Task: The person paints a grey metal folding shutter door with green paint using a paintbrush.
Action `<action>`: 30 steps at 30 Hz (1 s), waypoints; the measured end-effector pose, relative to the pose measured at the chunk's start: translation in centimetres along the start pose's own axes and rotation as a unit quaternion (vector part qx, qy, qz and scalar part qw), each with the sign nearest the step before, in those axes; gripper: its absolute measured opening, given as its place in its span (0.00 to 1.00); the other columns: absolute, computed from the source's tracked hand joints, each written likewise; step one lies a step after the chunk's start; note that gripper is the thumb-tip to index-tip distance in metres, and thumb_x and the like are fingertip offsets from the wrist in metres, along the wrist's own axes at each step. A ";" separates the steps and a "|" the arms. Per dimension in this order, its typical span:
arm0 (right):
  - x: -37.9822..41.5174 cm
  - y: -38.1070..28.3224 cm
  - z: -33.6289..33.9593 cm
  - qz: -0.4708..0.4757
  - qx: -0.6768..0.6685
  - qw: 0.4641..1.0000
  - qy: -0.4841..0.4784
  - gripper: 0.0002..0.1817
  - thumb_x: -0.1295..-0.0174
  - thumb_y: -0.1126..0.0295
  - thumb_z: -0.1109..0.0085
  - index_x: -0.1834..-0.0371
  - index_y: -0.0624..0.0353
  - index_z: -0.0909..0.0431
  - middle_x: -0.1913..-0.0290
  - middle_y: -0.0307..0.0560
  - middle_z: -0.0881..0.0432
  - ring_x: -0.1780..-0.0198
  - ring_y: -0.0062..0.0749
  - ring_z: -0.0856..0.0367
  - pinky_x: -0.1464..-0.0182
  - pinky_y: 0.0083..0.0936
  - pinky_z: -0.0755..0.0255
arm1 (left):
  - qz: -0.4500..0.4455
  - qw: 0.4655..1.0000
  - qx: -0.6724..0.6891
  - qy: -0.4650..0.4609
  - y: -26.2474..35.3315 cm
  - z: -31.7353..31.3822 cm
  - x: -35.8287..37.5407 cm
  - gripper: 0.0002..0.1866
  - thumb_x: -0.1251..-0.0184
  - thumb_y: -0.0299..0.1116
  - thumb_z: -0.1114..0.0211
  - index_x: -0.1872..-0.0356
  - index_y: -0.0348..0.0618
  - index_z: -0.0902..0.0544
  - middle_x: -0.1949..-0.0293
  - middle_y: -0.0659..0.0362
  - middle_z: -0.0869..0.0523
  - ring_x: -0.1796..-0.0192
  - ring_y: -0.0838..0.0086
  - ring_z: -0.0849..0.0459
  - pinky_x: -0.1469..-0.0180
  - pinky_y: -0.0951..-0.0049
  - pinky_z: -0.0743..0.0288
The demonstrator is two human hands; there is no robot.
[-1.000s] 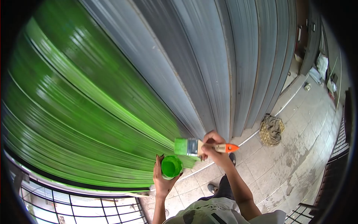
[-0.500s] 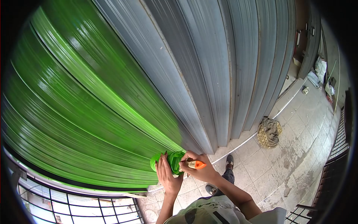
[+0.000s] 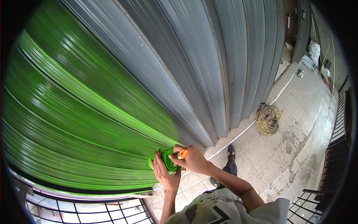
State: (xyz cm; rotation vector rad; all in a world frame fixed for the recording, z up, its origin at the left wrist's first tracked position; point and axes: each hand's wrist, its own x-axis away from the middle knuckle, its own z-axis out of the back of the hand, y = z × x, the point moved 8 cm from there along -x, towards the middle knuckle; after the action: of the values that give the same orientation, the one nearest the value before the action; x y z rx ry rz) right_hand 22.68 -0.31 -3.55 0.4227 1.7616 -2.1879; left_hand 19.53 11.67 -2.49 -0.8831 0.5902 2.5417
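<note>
While the left hand (image 3: 168,177) clasps a pot (image 3: 172,171), the right (image 3: 191,160) grips a brush (image 3: 184,153) at its mouth.

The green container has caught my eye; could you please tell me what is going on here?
A person's left hand holds the green container tilted, while the right hand holds an orange-ended brush at its mouth; the bristles are hard to make out. Beside them, the ribbed wall is green on the picture's left and grey on the right.
</note>
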 end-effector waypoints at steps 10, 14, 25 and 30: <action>0.1 -0.7 1.1 0.027 -0.018 0.998 0.046 0.09 0.41 0.68 0.38 0.71 0.61 0.26 0.79 0.46 0.19 0.82 0.33 0.22 0.79 0.24 0.32 | 0.000 1.000 -0.006 0.005 -0.2 0.1 -0.2 0.50 0.61 0.29 0.24 0.33 0.27 0.42 0.41 0.44 0.26 0.37 0.48 0.30 0.34 0.51 0.40; 0.7 1.4 1.3 -0.089 -0.194 0.976 0.033 0.08 0.38 0.69 0.41 0.69 0.61 0.28 0.81 0.42 0.21 0.83 0.23 0.23 0.81 0.20 0.32 | 0.038 0.999 0.036 0.000 -1.0 -0.1 -0.3 0.53 0.64 0.29 0.22 0.33 0.27 0.43 0.41 0.43 0.25 0.38 0.49 0.29 0.35 0.53 0.38; 1.3 9.2 3.1 -0.057 -0.461 0.870 0.167 0.07 0.40 0.71 0.49 0.63 0.64 0.28 0.74 0.47 0.23 0.78 0.29 0.22 0.80 0.21 0.32 | 0.220 0.917 0.323 -0.083 -5.3 -5.1 0.1 0.55 0.67 0.27 0.20 0.33 0.27 0.42 0.52 0.49 0.18 0.52 0.68 0.18 0.46 0.71 0.25; -4.3 12.7 3.7 0.005 -0.470 0.856 0.213 0.09 0.40 0.71 0.51 0.68 0.66 0.26 0.74 0.50 0.21 0.78 0.30 0.23 0.78 0.24 0.30 | 0.256 0.885 0.379 -0.092 -6.5 -6.4 1.4 0.54 0.66 0.27 0.19 0.33 0.27 0.42 0.53 0.50 0.17 0.54 0.70 0.18 0.47 0.71 0.25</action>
State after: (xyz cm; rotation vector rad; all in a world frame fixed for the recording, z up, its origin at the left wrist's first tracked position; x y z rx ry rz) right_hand 31.63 -6.30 -12.35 0.6636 2.7503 -0.9978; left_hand 24.75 14.17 -9.67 -0.2048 1.7737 2.3945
